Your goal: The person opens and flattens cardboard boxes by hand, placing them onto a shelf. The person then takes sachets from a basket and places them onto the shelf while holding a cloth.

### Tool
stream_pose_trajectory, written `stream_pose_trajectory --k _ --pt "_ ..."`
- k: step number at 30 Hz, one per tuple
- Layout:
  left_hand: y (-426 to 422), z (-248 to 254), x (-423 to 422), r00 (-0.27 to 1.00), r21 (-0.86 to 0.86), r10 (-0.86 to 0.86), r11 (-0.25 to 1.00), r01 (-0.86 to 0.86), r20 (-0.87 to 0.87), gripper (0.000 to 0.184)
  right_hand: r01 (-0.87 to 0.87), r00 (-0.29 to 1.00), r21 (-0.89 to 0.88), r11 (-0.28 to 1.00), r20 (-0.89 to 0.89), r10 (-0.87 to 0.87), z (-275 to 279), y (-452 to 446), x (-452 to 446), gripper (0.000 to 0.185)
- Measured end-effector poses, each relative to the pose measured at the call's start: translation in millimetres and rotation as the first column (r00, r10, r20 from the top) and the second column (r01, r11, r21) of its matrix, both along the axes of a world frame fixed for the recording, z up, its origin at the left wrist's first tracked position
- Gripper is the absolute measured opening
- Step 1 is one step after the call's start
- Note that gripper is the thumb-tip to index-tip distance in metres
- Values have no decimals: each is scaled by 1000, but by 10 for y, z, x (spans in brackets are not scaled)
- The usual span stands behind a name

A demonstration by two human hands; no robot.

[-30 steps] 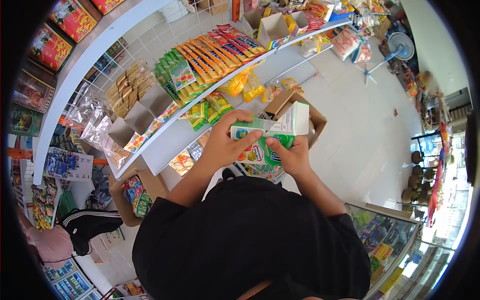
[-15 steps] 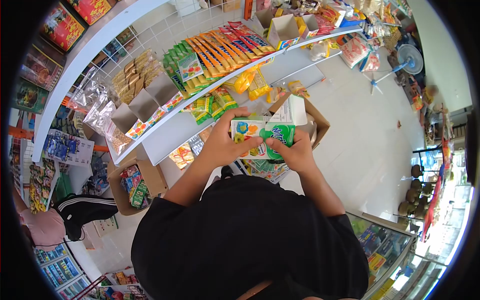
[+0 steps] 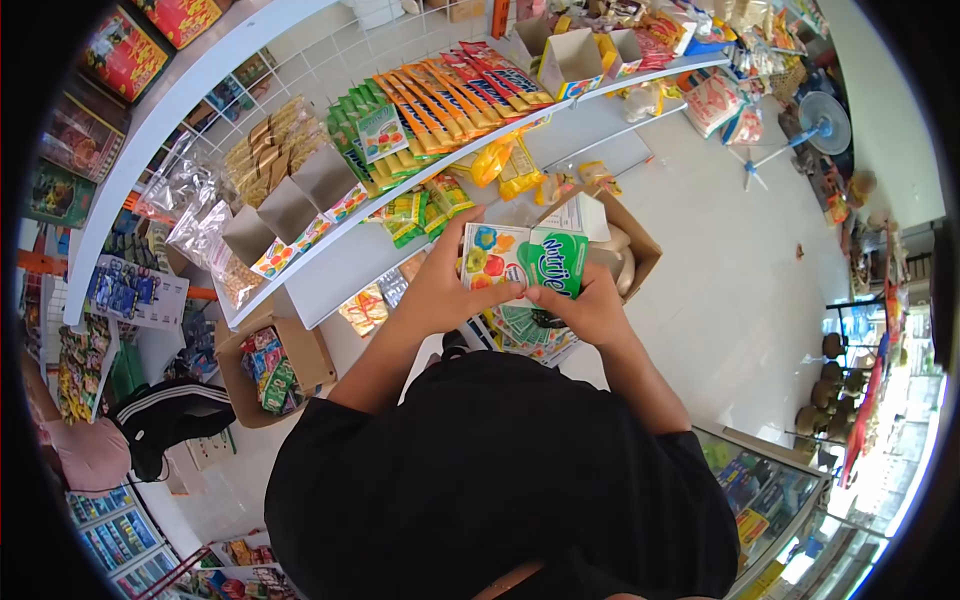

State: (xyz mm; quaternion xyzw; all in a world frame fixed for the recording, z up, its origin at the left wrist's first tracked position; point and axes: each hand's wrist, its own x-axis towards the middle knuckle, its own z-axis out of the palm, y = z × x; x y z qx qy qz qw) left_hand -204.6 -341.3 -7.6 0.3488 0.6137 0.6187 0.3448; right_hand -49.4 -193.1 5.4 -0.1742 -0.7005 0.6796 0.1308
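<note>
As both forearms reach up from the dark shirt, a printed Nutrijel box (image 3: 555, 258) sits between the left hand (image 3: 438, 290) and the right hand (image 3: 599, 312), touching both, so I'd call neither nearer. Its long axis runs crosswise from one hand to the other, fruit pictures toward the left, green panel toward the right. Each hand pinches an end, thumbs on the near face almost meeting along the lower edge. The whole thing is held up just beyond the shirt, off the front edge of the display shelf (image 3: 400, 191), with an open brown carton (image 3: 648, 252) past its right end.

A pale flap (image 3: 596, 214) juts up at the far right corner. What I can't make out is the box's back and underside, most of the fingers behind it, or whether anything is inside. The right thumb crowds the end of the lettering, and the hands cover part of the green packets (image 3: 518, 326) below.
</note>
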Motion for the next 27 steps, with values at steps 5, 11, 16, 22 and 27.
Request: stream_pose_trajectory --k 5,11,16,22,27 --pt "-84 -126 -81 974 -56 53 996 -67 -219 94 -107 994 70 992 -8 108 7 -6 -43 24" --pt "-135 -52 -123 992 -75 125 989 -126 -20 97 -119 993 181 976 1 120 -46 -14 -125 33" --pt "-199 33 -103 986 -55 114 991 -121 -122 100 -18 1000 36 999 -17 19 -40 7 -144 49" --pt "-136 -15 -87 958 -95 85 989 -115 -273 83 -79 997 134 988 -13 81 49 62 -117 52" --pt "-120 122 -38 900 -65 184 972 -227 -396 66 3 1000 104 995 -13 -2 36 16 -126 47"
